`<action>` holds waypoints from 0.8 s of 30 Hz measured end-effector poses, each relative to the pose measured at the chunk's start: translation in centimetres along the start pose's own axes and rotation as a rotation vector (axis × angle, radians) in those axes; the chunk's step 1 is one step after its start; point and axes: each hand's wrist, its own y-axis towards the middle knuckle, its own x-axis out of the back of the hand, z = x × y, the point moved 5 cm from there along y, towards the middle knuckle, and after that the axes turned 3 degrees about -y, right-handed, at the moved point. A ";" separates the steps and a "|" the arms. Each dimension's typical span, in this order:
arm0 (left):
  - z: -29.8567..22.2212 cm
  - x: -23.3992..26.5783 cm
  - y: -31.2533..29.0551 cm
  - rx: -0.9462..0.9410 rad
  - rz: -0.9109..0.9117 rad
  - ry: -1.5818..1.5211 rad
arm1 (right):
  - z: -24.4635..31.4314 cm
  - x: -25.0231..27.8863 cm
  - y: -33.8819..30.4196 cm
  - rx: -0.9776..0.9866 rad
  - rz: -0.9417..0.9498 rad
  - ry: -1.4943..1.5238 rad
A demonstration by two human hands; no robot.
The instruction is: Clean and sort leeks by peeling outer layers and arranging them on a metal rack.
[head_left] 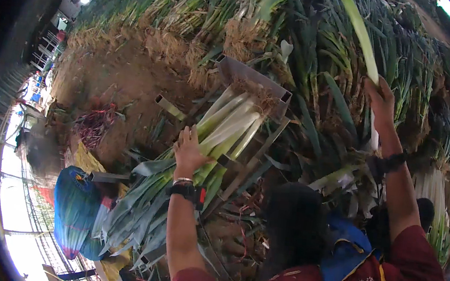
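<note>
My left hand [188, 150] lies with its fingers spread on top of a bundle of leeks [227, 121]. The bundle rests slantwise in a metal frame [250, 165], its roots against an upright metal plate [266, 84] and its dark green leaves [143, 214] trailing to the lower left. Off to the right, my right hand [381, 102] is closed round a single leek [365, 34]. That leek's pale green length rises above the fist, and a white part shows below it, beside the wrist.
Heaped leeks [322, 46] with roots and long leaves span the far side and the right. A tangle of reddish strings [95, 124] is on the brown ground at left. A blue-green patterned cloth bundle [71, 209] sits at lower left. More white leek stalks [433, 187] stand at far right.
</note>
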 end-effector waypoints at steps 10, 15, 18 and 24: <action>-0.9 -0.1 2.7 0.014 -0.040 0.106 | -20.7 6.1 -0.7 -0.434 -0.133 -0.161; -1.9 0.1 1.9 -0.028 -0.114 0.187 | -27.6 4.2 -3.6 -0.828 0.069 0.364; 0.0 1.8 0.2 0.034 -0.194 0.267 | -21.4 -0.1 -5.9 -0.811 0.175 0.517; 3.6 10.8 -1.9 -0.009 -0.584 0.072 | -25.0 4.6 -4.2 -0.635 0.287 0.706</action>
